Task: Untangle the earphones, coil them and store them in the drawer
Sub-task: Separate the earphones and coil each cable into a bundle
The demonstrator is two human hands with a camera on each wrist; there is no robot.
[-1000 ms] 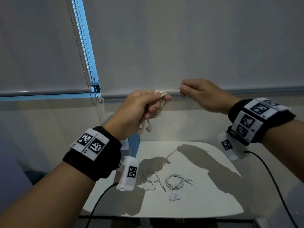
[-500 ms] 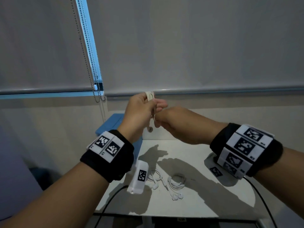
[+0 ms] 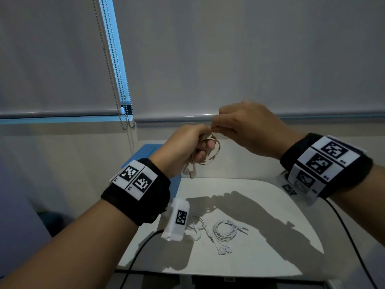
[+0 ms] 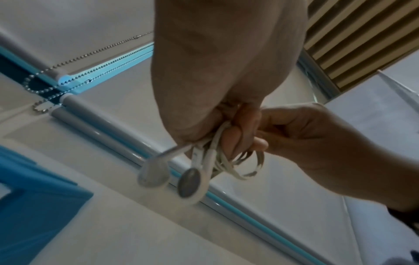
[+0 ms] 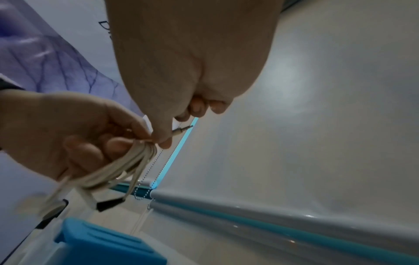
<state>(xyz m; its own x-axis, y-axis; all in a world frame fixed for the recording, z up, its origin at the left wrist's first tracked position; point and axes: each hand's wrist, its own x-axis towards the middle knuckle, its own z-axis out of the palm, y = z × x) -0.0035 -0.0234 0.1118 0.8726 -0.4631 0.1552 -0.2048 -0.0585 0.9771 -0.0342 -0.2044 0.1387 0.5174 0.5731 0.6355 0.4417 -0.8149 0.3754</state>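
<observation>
Above the surface point(image 3: 260, 205), my left hand point(image 3: 183, 149) gripped the coiled earphones point(image 3: 210, 157); my right hand point(image 3: 248, 128) fingers pinched the plug point(image 5: 181, 130).

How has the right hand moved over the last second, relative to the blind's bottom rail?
Yes. The right hand dipped below the blind's bottom rail toward the left hand, then rose back to it.

Dim, bluish room; light falls from above and behind, casting hard arm shadows on the pale tabletop point(image 3: 260, 205); a blue-lit strip glows at the blind's point(image 3: 229, 59) left edge; wide-angle bending at the edges; the wrist views are soft, the earbuds point(image 4: 172, 177) motion-blurred.
</observation>
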